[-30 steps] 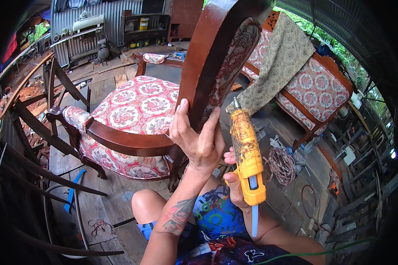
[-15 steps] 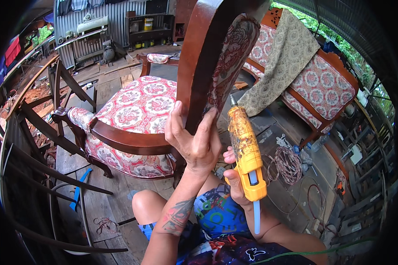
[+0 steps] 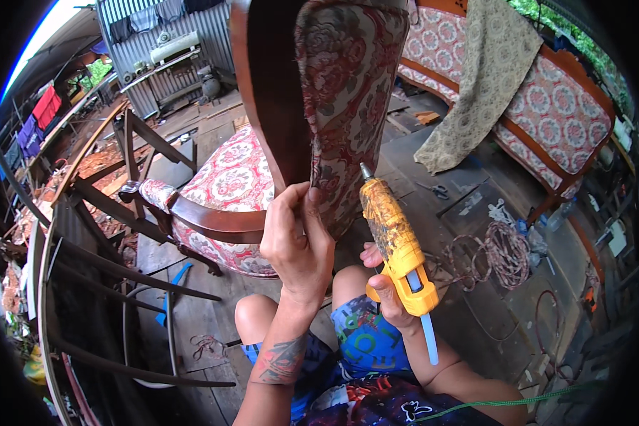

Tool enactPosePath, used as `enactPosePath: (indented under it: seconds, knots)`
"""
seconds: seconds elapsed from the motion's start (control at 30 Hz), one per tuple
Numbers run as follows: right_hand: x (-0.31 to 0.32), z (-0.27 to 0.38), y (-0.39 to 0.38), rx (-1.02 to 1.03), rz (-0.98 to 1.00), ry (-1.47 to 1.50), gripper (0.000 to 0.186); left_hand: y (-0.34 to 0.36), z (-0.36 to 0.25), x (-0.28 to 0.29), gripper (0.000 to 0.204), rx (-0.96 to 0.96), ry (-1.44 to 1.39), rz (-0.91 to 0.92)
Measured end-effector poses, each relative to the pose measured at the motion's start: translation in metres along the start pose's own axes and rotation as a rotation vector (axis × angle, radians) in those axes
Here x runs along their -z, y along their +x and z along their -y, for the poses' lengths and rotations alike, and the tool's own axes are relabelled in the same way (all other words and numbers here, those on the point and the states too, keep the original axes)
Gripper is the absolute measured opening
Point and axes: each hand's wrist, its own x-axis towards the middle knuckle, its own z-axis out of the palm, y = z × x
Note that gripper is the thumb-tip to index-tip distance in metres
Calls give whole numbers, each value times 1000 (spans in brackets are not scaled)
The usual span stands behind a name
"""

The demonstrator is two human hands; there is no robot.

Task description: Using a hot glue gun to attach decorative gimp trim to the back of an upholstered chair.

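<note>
The right hand (image 3: 392,305) is wrapped around a grubby yellow glue gun (image 3: 397,238), nozzle (image 3: 366,171) up, pale glue stick (image 3: 429,341) poking out the bottom. The left hand (image 3: 298,248) has its fingers curled, thumb and fingertip right at the edge of the flowery fabric (image 3: 344,92) on the back of the wooden armchair (image 3: 224,224) up front, can't tell if any's pinched. Past that there's a rope coil (image 3: 508,255) on the plank floor (image 3: 468,319), then a similar flowery sofa (image 3: 561,117) with a beige cloth (image 3: 483,85) draped over it.
</note>
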Motion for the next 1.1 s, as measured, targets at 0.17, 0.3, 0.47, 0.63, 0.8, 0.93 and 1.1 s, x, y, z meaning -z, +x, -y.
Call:
enactPosePath:
  seconds: [0.17, 0.3, 0.47, 0.63, 0.8, 0.93, 1.1]
  knots:
    - [3, -4, -1, -103, 10, 155, 25, 9, -9, 4, 33, 257, -153, 132]
    - [12, -20, -5, -33, 19, 194, 23, 15, -2, -2, 31, -51, 132, 86]
    - [11, -36, -2, 84, 5, 88, 62, 26, -11, 2, 15, -115, 314, 25]
    - [8, -29, -4, -524, 172, 280, 81, 33, -10, 15, 11, -225, 482, 37]
    - [-1, -35, 19, 84, 55, 115, 86, 34, -8, 16, 11, -292, 491, 26]
    - [-5, -36, 26, 15, 34, 212, 78, 34, -7, 15, 12, -98, 371, 50]
    - [-1, -38, 34, 137, 53, 139, 68, 38, -6, 17, 17, -131, 392, 45]
